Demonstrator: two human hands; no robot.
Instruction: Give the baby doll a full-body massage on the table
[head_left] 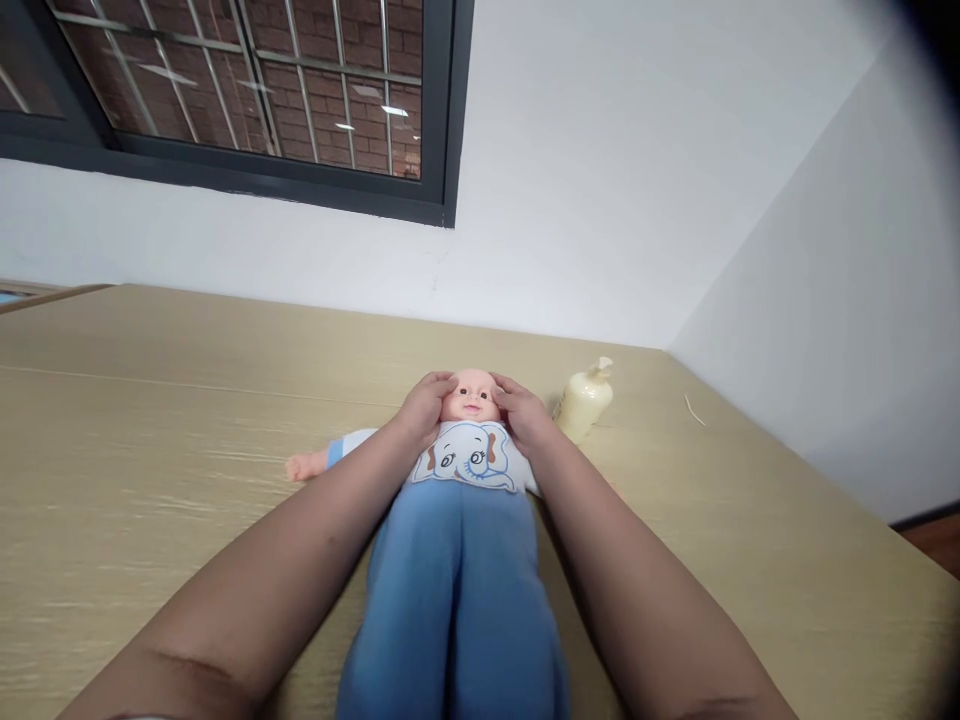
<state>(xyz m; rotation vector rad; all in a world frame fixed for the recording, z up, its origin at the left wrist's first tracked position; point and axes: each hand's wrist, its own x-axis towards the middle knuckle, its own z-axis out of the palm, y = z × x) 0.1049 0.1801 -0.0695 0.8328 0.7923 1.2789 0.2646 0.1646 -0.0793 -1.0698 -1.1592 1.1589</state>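
A baby doll (465, 530) lies on its back, its head away from me. It wears a white top with an elephant picture and blue trousers. My left hand (429, 405) cups the left side of the doll's head, fingers curved over its temple. On the other side, my right hand (521, 408) holds the head the same way. The face shows between both hands. One doll arm (307, 465) sticks out to the left past my forearm; the other is mostly hidden behind my right forearm.
Under the doll is a light wooden table (187, 430). A cream pump bottle (585, 400) stands just right of my right hand. Farther right lies a thin pale strip (694, 410). White walls (600, 180) and a barred window (262, 90) border the far side.
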